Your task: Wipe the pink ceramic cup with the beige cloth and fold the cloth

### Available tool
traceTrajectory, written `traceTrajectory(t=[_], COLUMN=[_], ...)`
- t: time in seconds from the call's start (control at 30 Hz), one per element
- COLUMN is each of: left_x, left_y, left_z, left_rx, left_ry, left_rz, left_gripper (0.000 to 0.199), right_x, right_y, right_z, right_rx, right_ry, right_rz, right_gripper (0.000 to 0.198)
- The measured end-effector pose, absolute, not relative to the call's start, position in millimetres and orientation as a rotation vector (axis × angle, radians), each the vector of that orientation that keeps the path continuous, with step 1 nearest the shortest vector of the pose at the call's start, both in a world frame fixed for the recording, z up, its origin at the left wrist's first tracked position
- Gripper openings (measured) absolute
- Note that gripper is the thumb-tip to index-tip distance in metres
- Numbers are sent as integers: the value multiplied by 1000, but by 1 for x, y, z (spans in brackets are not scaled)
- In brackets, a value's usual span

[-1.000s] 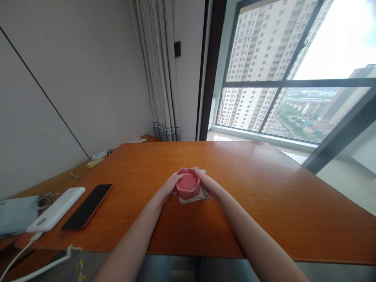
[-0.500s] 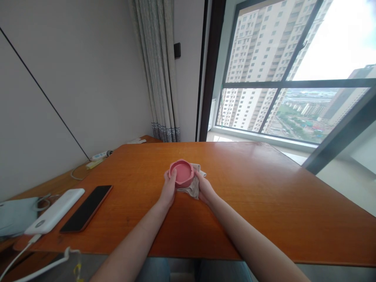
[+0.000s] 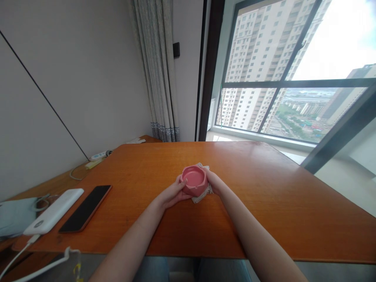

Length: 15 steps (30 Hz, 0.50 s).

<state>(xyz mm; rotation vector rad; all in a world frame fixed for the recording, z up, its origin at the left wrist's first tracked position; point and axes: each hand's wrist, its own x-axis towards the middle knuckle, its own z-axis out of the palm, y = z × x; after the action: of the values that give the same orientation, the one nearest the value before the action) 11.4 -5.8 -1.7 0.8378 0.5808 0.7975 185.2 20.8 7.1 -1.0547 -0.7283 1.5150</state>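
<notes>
A shallow pink dish (image 3: pixel 194 177) with a faceted, notched rim is held up over the middle of the table, its hollow tilted toward me. My left hand (image 3: pixel 174 192) grips its left side, thumb over the rim and fingers underneath. A pale grey-beige cloth (image 3: pixel 201 197) is bunched behind and beneath the dish. On the right side, my right hand (image 3: pixel 213 181) holds the cloth against the dish's outer wall. Most of the right fingers are hidden behind the dish and cloth.
On the left of the wooden table (image 3: pixel 264 203) lie a black phone (image 3: pixel 86 208) and a white power bank (image 3: pixel 53 211) with a plugged cable. A power strip (image 3: pixel 100 155) sits by the wall. A window (image 3: pixel 270 105) is at the right.
Both hands have shifted the dish and cloth slightly right and nearer. My left fingers now reach under the dish, and the cloth has moved further around behind it.
</notes>
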Motion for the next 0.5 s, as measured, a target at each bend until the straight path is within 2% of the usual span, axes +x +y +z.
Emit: traceTrajectory(t=[0.1, 0.2, 0.3, 0.5], left_x=[10, 10, 11, 10], left_y=[-4, 0, 5, 16], left_z=[3, 4, 1, -5], left_rx=[792, 783, 742, 607], left_ry=[585, 689, 726, 753], left_rz=[740, 728, 850, 1064], left_gripper=[55, 54, 51, 50], right_x=[187, 186, 180, 162], right_y=[18, 17, 18, 20], right_z=[10, 10, 8, -5], right_rx=[-1099, -1091, -1045, -966], right_ry=[-718, -745, -693, -502], right_rz=[1711, 1766, 1710, 1589], right_gripper=[20, 20, 22, 13])
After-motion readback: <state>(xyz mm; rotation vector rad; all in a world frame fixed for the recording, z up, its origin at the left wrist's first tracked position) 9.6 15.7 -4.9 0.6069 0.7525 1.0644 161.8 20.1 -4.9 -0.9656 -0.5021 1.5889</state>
